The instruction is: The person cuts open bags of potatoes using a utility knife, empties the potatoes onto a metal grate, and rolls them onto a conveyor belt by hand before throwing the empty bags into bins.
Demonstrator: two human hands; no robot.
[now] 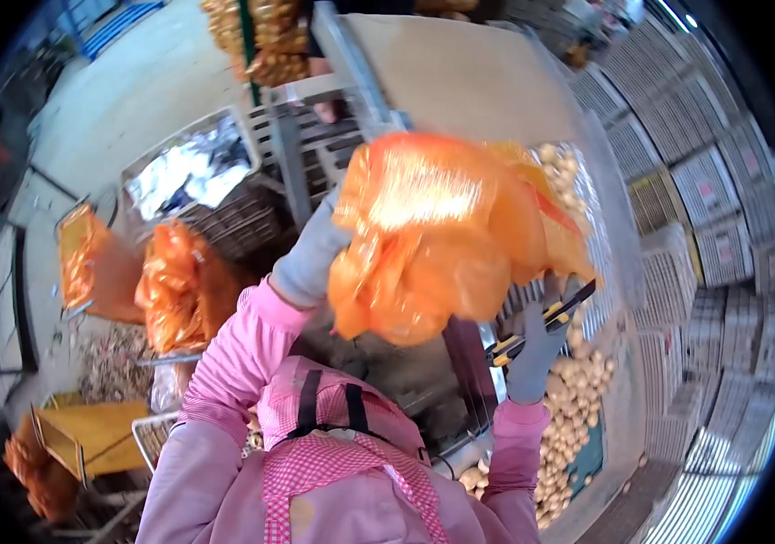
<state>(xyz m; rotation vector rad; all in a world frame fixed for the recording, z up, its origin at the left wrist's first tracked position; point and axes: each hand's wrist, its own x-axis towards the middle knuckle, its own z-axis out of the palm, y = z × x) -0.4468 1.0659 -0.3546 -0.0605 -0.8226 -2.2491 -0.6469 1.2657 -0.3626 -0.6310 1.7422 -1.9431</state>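
Observation:
A large crumpled orange plastic bag (424, 227), shiny on top, fills the middle of the head view. My left hand (313, 258), in a grey glove, is closed on the bag's left side; its fingertips are hidden behind the plastic. To the right, my right hand (534, 355), also gloved in grey, is wrapped round a black-and-yellow hand tool (558, 313) whose exact kind I cannot make out. The bag's right corner hangs close above this hand; whether the two touch is unclear. Small round beige produce (578, 394) lies just beyond my right hand.
Orange bags (174, 286) hang on a stand at left. Behind them is a crate (233, 218) with silvery sheets on top. A sloping board (478, 72) rises at the far side, near filled net bags (274, 41). Stacked plastic crates (714, 190) line the right.

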